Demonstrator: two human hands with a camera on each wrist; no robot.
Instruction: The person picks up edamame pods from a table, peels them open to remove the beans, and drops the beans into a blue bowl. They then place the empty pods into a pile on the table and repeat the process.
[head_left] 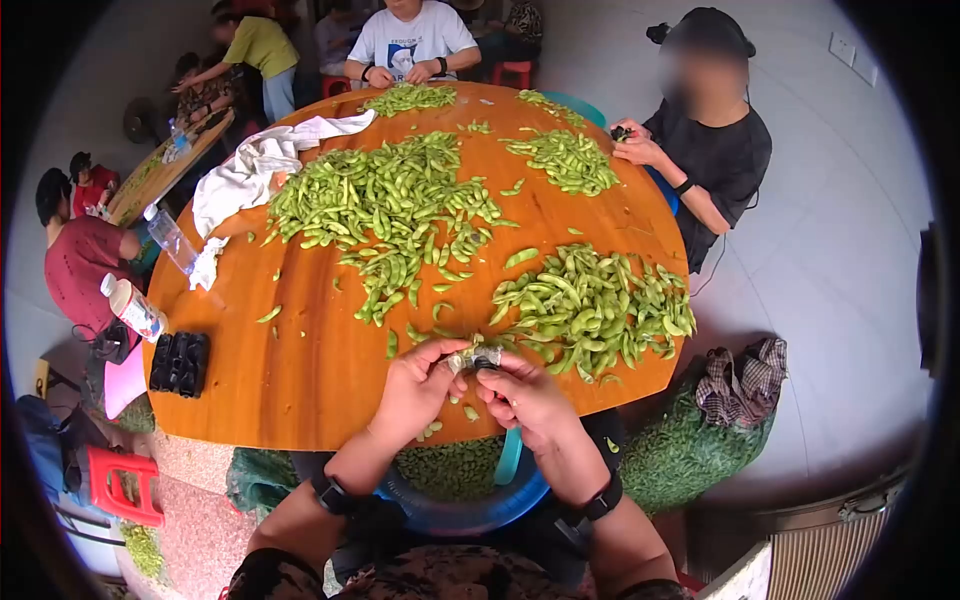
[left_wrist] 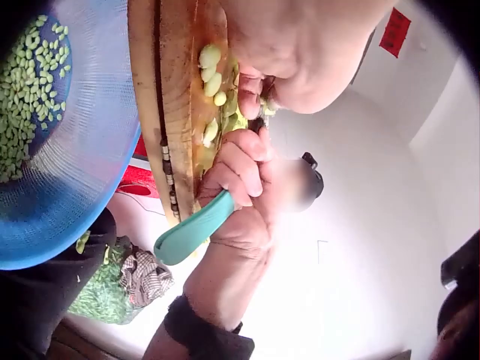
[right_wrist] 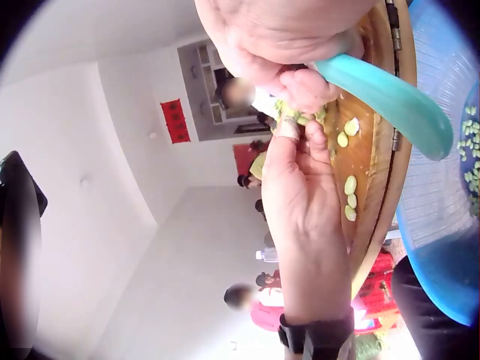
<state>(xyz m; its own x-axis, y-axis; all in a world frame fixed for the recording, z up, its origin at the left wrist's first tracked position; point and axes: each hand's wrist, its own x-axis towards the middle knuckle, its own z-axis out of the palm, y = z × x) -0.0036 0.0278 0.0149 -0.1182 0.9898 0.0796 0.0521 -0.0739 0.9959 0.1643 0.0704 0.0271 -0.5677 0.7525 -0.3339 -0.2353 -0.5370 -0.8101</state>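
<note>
My left hand [head_left: 412,388] and right hand [head_left: 532,398] meet above the near edge of the round wooden table [head_left: 300,370]. Between its thumb and fingers the left hand pinches a green soybean pod [right_wrist: 283,107], mostly covered by the fingers. Curled fingers of the right hand grip a tool with a curved teal handle [right_wrist: 397,101]; its working end is hidden at the pod. Several shelled beans [left_wrist: 212,81] lie on the table edge beside the hands. Below that edge stands a blue basin [head_left: 440,517] with shelled beans in it.
A pod heap [head_left: 600,310] lies right of my hands, and a larger pile [head_left: 380,200] covers mid-table. At left are a black tray [head_left: 180,364], a bottle [head_left: 135,308] and a white cloth [head_left: 255,165]. A seated person [head_left: 715,150] works at right, above a filled green sack [head_left: 690,450].
</note>
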